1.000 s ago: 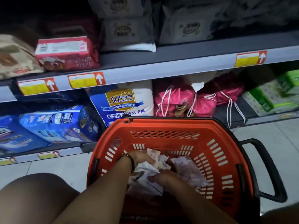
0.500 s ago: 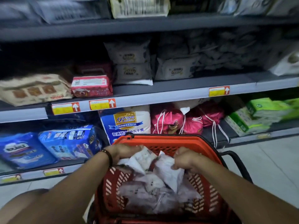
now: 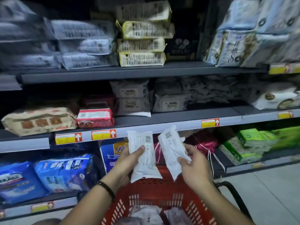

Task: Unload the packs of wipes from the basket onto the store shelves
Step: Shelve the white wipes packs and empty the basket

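fingers [image 3: 140, 148] gripping | left pack [image 3: 143, 161]: barcode showing | right pack [image 3: 171, 151]: barcode showing

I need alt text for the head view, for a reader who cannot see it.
The left hand grips one white pack of wipes and the right hand a second pack, both above a red basket, facing stocked store shelves. More packs lie in the basket.
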A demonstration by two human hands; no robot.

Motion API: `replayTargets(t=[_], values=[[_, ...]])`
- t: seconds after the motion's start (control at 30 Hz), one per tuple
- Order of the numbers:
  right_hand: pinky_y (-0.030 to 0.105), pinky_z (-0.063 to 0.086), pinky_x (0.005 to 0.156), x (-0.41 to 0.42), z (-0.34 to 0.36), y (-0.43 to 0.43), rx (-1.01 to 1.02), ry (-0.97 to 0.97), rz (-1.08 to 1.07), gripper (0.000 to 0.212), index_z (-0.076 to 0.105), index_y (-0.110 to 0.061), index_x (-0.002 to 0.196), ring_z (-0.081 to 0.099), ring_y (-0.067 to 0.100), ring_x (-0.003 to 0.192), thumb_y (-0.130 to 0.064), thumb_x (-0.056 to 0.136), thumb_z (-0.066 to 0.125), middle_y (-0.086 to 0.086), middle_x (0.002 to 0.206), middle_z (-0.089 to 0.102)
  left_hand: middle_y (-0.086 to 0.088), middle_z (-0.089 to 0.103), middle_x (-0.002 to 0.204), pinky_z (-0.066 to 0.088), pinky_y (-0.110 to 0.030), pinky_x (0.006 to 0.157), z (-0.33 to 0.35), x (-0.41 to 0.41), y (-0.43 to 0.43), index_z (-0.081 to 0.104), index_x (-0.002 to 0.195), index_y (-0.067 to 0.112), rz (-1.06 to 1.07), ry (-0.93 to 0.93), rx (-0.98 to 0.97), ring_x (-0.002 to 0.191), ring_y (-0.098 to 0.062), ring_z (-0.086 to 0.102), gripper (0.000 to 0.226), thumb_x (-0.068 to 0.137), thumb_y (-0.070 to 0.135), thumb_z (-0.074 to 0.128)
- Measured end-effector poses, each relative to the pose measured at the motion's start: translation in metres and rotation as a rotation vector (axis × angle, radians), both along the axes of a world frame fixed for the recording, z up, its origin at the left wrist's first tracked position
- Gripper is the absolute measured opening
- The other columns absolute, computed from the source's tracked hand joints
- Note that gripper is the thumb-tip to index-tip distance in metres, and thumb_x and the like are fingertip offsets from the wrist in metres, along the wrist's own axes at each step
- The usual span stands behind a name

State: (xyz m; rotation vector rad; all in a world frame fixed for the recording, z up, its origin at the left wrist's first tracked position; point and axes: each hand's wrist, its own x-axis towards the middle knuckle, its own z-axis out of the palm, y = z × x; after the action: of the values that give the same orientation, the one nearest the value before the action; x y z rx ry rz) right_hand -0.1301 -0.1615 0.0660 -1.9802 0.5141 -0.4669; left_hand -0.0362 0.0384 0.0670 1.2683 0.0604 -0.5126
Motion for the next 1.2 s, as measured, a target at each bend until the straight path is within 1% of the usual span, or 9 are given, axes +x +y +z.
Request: replayTargets(t=[0.17,0.27,0.37,0.47,0.6,0.83,0.97,1.07,1.2], values=[[0.034,0.042,0.112,-0.007,-0.014,0.041,-0.548,-0.18,0.315,0.062,0.062,-0.036,0.146,0.049,0.009,0.13,-0.038,0.085,0.077,-0.023,0.143,0.056,-0.023,0.073,0.128,0.062,-0.057,0.09,0.007,-0.02,-0.027,0.056,0.138,0.019,0.021,0.041,-0.31,0.119,-0.043,0.07,0.046,0.096,0.03,0.071],[0.033,0.034,0.117,-0.004,-0.004,0.042,-0.397,-0.192,0.4,0.064,0.063,-0.038,0.144,0.04,0.002,0.141,-0.058,0.083,0.07,-0.034,0.149,0.051,-0.028,0.072,0.126,0.062,-0.06,0.085,0.007,-0.01,-0.025,0.057,0.139,0.009,0.097,0.019,-0.356,0.117,-0.048,0.069,0.047,0.094,0.011,0.071],[0.037,0.043,0.117,0.0,0.008,0.023,-0.268,-0.253,0.391,0.052,0.065,-0.035,0.141,0.049,0.003,0.138,-0.037,0.089,0.07,-0.031,0.141,0.056,-0.025,0.074,0.124,0.063,-0.059,0.084,0.014,-0.001,-0.021,0.06,0.137,0.011,0.08,0.02,-0.338,0.113,-0.045,0.072,0.044,0.094,0.007,0.069],[0.039,0.043,0.12,0.007,0.016,-0.003,-0.289,-0.195,0.39,0.074,0.055,-0.041,0.147,0.048,0.003,0.141,-0.019,0.08,0.076,-0.024,0.146,0.049,-0.022,0.075,0.124,0.06,-0.06,0.091,0.016,0.001,-0.018,0.061,0.137,0.009,0.02,-0.017,-0.275,0.114,-0.042,0.073,0.045,0.093,0.008,0.071],[0.041,0.058,0.098,0.014,0.016,-0.012,-0.216,-0.028,0.505,0.097,0.039,-0.055,0.153,0.061,0.006,0.119,-0.033,0.07,0.085,-0.023,0.141,0.053,-0.021,0.076,0.122,0.063,-0.056,0.088,0.015,-0.004,-0.021,0.061,0.133,0.007,0.011,-0.108,-0.173,0.111,-0.041,0.074,0.04,0.094,0.002,0.07],[0.054,0.059,0.102,0.022,0.006,-0.012,-0.033,0.022,0.556,0.138,0.017,-0.067,0.156,0.064,0.017,0.133,-0.037,0.052,0.103,-0.018,0.161,0.043,-0.022,0.069,0.136,0.044,-0.062,0.114,0.022,-0.001,-0.012,0.072,0.133,0.015,-0.217,0.063,-0.16,0.125,-0.043,0.066,0.058,0.109,0.053,0.035],[0.044,0.066,0.087,0.019,0.007,-0.012,0.001,-0.011,0.537,0.14,0.018,-0.065,0.157,0.069,0.015,0.124,-0.033,0.051,0.104,-0.016,0.162,0.036,-0.015,0.066,0.142,0.038,-0.068,0.116,0.024,0.009,0.004,0.063,0.142,0.028,-0.31,-0.01,-0.197,0.129,-0.04,0.063,0.04,0.102,0.034,0.06],[0.034,0.067,0.074,0.016,0.006,-0.007,0.067,-0.042,0.551,0.137,0.025,-0.056,0.16,0.075,0.017,0.111,-0.025,0.053,0.104,-0.015,0.159,0.04,-0.021,0.071,0.129,0.042,-0.065,0.115,0.026,0.014,0.011,0.06,0.142,0.013,-0.277,-0.056,-0.114,0.121,-0.041,0.066,0.072,0.077,0.024,0.087],[0.037,0.065,0.068,0.023,0.003,-0.009,0.152,-0.246,0.354,0.077,0.065,-0.036,0.131,0.08,0.025,0.082,-0.029,0.06,0.095,0.012,0.129,0.069,-0.022,0.078,0.114,0.064,-0.046,0.086,0.03,0.008,0.006,0.068,0.126,-0.004,-0.138,-0.074,-0.079,0.101,-0.036,0.077,0.059,0.075,0.019,0.085]])
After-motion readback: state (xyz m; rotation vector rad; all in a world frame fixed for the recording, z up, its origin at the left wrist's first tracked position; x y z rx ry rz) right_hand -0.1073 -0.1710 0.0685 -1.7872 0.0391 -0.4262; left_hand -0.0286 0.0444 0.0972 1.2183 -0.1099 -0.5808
